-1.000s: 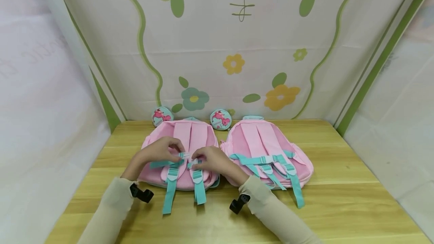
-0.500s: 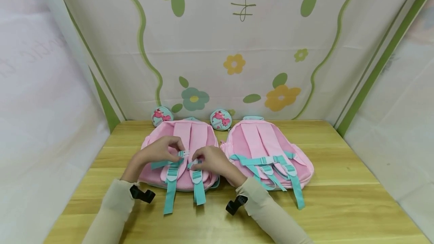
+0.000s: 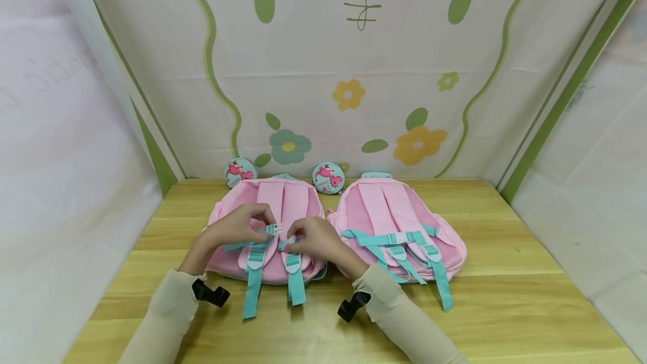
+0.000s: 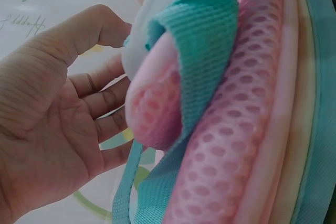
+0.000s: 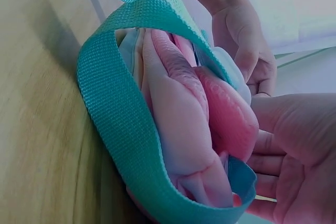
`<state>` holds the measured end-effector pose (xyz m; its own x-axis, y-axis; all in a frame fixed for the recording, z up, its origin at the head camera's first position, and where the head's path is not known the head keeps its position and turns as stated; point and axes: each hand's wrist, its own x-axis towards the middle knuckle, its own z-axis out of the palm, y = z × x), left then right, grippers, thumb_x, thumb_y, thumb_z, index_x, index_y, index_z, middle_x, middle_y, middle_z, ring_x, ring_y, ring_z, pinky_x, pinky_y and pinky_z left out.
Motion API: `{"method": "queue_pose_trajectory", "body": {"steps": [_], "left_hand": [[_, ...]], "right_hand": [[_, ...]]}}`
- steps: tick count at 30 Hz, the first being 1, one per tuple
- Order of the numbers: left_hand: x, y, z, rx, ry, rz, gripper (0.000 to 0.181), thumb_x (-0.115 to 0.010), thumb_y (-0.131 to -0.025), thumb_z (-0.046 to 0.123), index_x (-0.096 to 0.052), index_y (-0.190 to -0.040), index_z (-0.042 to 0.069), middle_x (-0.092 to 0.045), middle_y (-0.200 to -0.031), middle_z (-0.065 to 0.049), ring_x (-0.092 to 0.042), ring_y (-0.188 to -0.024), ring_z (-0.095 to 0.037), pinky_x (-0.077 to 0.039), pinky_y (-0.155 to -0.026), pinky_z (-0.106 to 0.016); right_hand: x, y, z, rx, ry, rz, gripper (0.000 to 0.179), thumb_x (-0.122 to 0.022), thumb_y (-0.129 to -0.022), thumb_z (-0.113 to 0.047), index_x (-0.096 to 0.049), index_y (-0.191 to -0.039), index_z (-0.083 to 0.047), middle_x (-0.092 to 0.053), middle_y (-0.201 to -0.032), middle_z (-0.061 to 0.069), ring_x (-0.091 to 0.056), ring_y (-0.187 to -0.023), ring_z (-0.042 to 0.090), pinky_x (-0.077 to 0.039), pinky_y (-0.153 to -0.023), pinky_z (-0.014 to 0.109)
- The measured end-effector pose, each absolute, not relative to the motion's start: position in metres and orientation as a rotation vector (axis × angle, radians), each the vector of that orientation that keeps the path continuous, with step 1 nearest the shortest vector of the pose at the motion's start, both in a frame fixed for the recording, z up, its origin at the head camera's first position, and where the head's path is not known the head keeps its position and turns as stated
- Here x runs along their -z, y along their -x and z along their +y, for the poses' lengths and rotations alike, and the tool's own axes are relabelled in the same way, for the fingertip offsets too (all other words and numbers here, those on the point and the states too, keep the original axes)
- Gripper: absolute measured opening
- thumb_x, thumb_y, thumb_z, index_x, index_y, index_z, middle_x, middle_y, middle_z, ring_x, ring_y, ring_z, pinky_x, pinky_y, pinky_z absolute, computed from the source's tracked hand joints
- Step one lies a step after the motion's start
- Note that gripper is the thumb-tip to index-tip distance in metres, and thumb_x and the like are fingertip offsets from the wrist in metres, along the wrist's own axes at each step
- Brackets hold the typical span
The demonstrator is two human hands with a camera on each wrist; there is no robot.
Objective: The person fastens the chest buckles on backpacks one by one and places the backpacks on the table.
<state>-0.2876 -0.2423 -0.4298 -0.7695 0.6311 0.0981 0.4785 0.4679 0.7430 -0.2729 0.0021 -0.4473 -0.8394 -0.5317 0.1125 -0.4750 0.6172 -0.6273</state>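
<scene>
A pink backpack [image 3: 295, 198] lies on the table at the left with its shoulder straps facing up. My left hand [image 3: 236, 224] pinches the white pronged buckle half [image 3: 276, 229] on a teal strap. Close by on the right, my right hand [image 3: 318, 237] pinches the other buckle half [image 3: 290, 241], mostly covered by the fingers. A small gap separates the two halves. In the left wrist view, a pink shoulder strap end [image 4: 152, 98] wrapped in teal webbing [image 4: 210, 40] hides the fingertips. Pink padding and a looped teal strap [image 5: 118, 108] block the right wrist view of the grip.
A second pink backpack [image 3: 354, 198] lies close on the right, its teal chest strap joined by a white buckle [image 3: 400, 237]. Two round dinosaur pouches [image 3: 240, 172] sit behind the bags near the printed cloth wall. Wooden table [image 3: 505, 296] extends in front and to the right.
Both hands keep their holds over the left backpack. The pronged buckle half has tipped slightly upward, and the right forearm has shifted a little to the left.
</scene>
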Motion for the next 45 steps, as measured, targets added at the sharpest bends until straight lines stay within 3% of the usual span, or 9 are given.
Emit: {"method": "queue_pose_trajectory", "body": {"steps": [14, 24, 29, 35, 45], "left_hand": [[0.429, 0.287, -0.242, -1.233, -0.971, 2.526, 0.02, -0.076, -0.087, 0.006, -0.065, -0.101, 0.015, -0.07, -0.098, 0.002, -0.066, -0.097, -0.015, -0.057, -0.091, -0.043], [0.424, 0.284, -0.243, -1.277, -0.968, 2.515, 0.02, -0.077, -0.087, 0.006, -0.066, -0.102, 0.013, -0.069, -0.099, 0.001, -0.067, -0.098, -0.016, -0.056, -0.092, -0.049], [0.422, 0.284, -0.245, -1.274, -0.957, 2.523, 0.02, -0.078, -0.087, 0.008, -0.066, -0.102, 0.013, -0.07, -0.1, 0.0, -0.067, -0.099, -0.017, -0.056, -0.092, -0.046], [0.42, 0.283, -0.249, -1.279, -0.936, 2.547, 0.021, -0.08, -0.086, 0.01, -0.066, -0.101, 0.015, -0.07, -0.1, 0.001, -0.067, -0.098, -0.017, -0.056, -0.09, -0.041], [0.418, 0.282, -0.251, -1.281, -0.932, 2.551, 0.021, -0.08, -0.086, 0.009, -0.066, -0.1, 0.014, -0.07, -0.098, 0.0, -0.066, -0.094, -0.015, -0.056, -0.088, -0.042]], "right_hand": [[0.447, 0.271, 0.002, 1.188, 0.894, 2.678, 0.014, -0.084, -0.084, -0.022, -0.077, -0.094, -0.015, -0.075, -0.093, -0.007, -0.063, -0.085, 0.009, -0.05, -0.075, 0.024], [0.45, 0.272, 0.001, 1.238, 0.925, 2.669, 0.022, -0.085, -0.084, -0.021, -0.077, -0.102, -0.011, -0.076, -0.099, -0.001, -0.066, -0.092, 0.01, -0.053, -0.083, 0.025], [0.448, 0.271, 0.0, 1.242, 0.933, 2.692, 0.025, -0.085, -0.084, -0.02, -0.075, -0.104, -0.009, -0.075, -0.095, 0.0, -0.066, -0.089, 0.01, -0.054, -0.081, 0.024], [0.449, 0.268, -0.004, 1.35, 0.978, 2.663, 0.025, -0.081, -0.087, -0.013, -0.075, -0.109, -0.004, -0.077, -0.096, 0.007, -0.073, -0.092, 0.018, -0.058, -0.082, 0.026], [0.46, 0.263, -0.011, 1.362, 1.0, 2.604, 0.026, -0.079, -0.09, -0.012, -0.074, -0.115, -0.01, -0.078, -0.105, 0.005, -0.074, -0.098, 0.017, -0.058, -0.087, 0.027]]}}
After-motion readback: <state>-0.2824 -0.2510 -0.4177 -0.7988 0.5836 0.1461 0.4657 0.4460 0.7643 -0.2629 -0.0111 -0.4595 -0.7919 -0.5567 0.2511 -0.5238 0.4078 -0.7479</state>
